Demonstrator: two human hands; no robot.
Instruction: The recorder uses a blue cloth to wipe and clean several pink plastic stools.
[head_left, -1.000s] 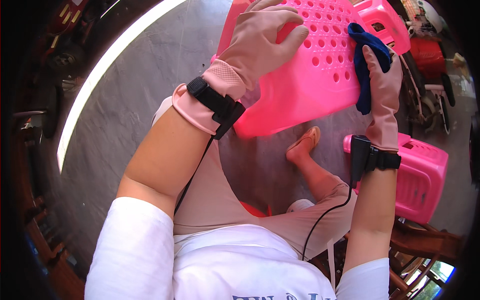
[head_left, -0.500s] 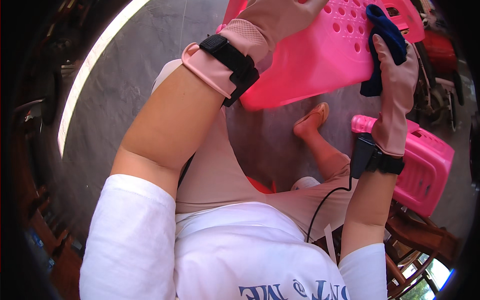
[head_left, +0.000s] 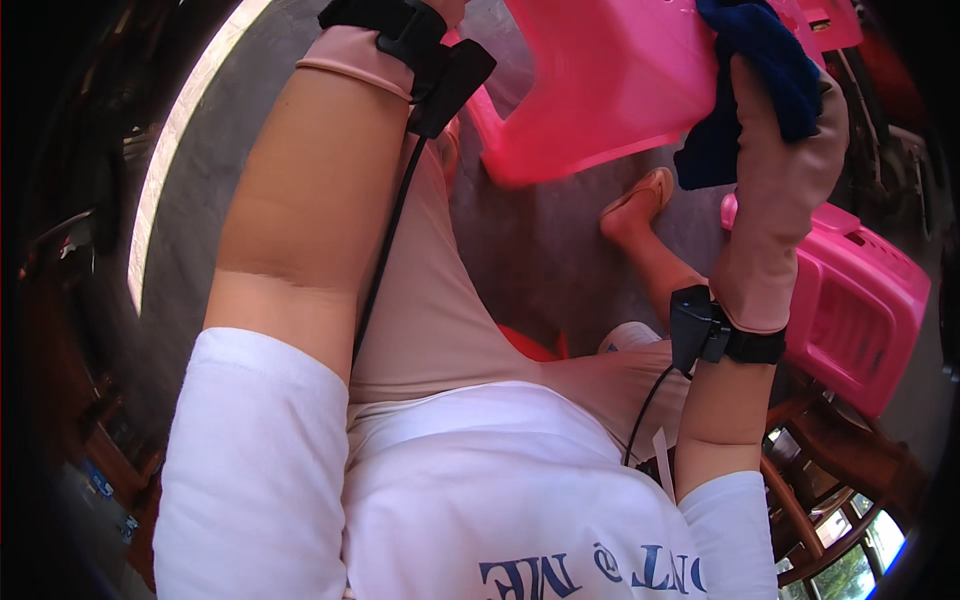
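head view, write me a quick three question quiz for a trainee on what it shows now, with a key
1. Multiple choice: the gloved right hand holds a) a brush, b) a dark blue cloth, c) a bottle.
2. True or false: the strap on the right wrist is white.
3. Fill the blank: the pink thing at the top edge, left of the cloth, is a plastic ____.

Key: 1. b; 2. false, it is black; 3. stool.

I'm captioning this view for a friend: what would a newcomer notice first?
Probably the bright pink plastic stool at the top centre, partly cut off by the frame. Just right of it, the gloved right hand holds a dark blue cloth. A second pink plastic stool stands out at the right.
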